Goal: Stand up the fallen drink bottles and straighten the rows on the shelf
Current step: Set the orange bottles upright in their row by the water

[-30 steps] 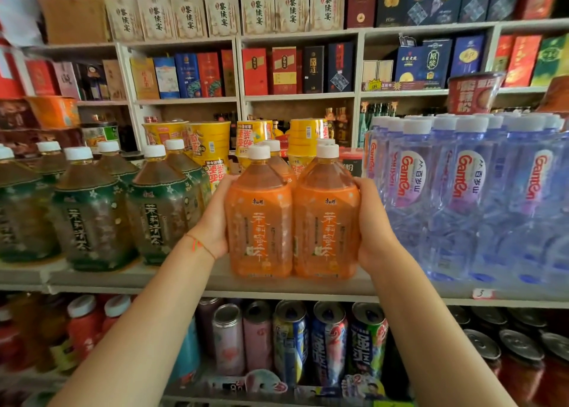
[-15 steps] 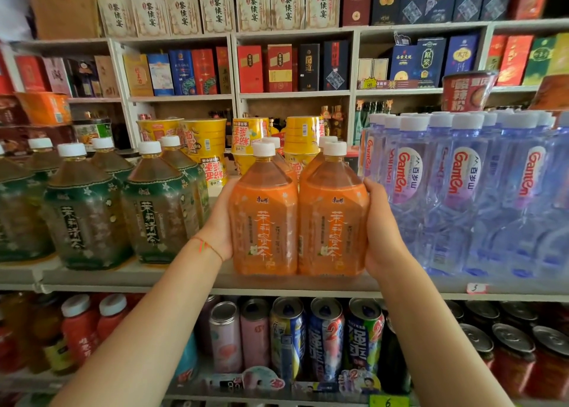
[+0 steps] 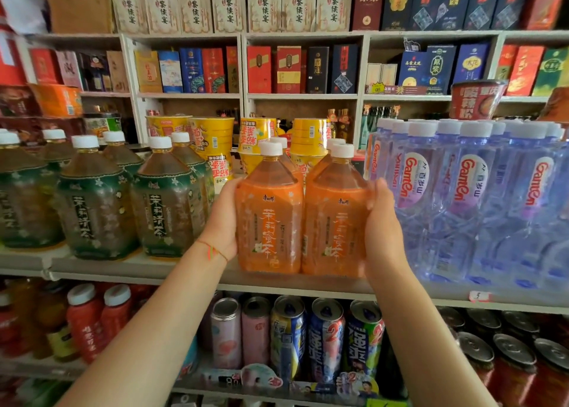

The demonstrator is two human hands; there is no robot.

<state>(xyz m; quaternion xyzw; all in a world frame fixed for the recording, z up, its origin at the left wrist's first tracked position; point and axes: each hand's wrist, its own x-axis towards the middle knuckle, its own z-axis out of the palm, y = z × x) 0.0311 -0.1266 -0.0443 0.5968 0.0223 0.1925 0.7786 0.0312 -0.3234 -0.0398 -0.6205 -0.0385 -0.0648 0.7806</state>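
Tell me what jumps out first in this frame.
Two orange tea bottles stand upright side by side at the shelf's front edge, pressed together between the left hand and right hand. Green tea bottles flank them on the left, clear water bottles on the right.

Lighting was bright, even and diffuse; no hard shadows. Orange bottles point(image 3: 301, 218) at centre were sharpest, labels legible. Water bottles point(image 3: 468, 203) right of them were softer, smeared toward the frame edge. Wide-angle bending curved the shelf point(image 3: 129, 268) below. Cans point(image 3: 326, 339) beneath sat dimmer, lids catching faint glare.
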